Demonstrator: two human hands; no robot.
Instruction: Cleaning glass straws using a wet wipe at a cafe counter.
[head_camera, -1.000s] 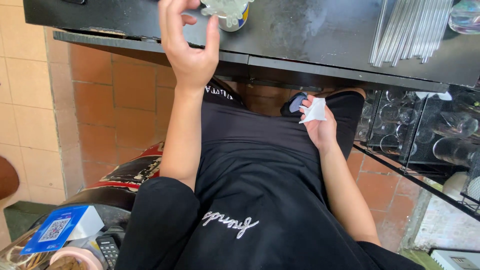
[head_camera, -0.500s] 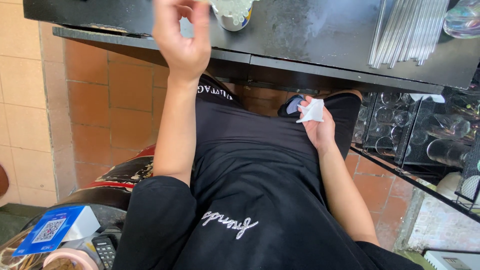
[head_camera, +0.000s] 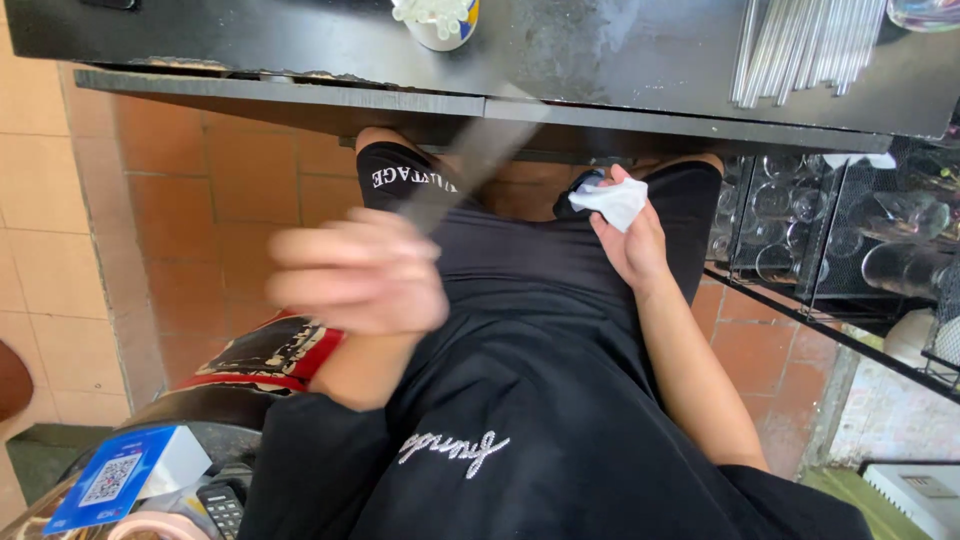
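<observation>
My left hand (head_camera: 355, 272) is blurred in front of my black clothing, fingers curled together around a long thin grey thing (head_camera: 470, 165). It runs as a smear from the fist up and to the right, toward the underside of the black counter (head_camera: 300, 45). I take it for a stick or straw, but the blur is too heavy for me to be sure what it is.

My right hand (head_camera: 632, 240) sits lower against my lap, closed on a crumpled white tissue (head_camera: 612, 200) that pokes out above the thumb. Just beside the tissue, partly hidden by it, is a small dark object with a blue edge (head_camera: 578, 192); I cannot tell whether the hand grips it as well.

Outward from there, on the counter above, stands a white cup (head_camera: 440, 28) with a yellow and blue patch on its side. It holds pale translucent pieces, cut off by the top edge of the view. Further right on the counter lies a bundle of clear straws (head_camera: 805, 45), side by side.

Under the counter to my right is a black wire rack (head_camera: 850, 250) holding clear glasses (head_camera: 780, 205) in rows, lying with their mouths turned toward me. At lower left, a blue and white card (head_camera: 115, 480) stands beside a calculator (head_camera: 222, 508).
</observation>
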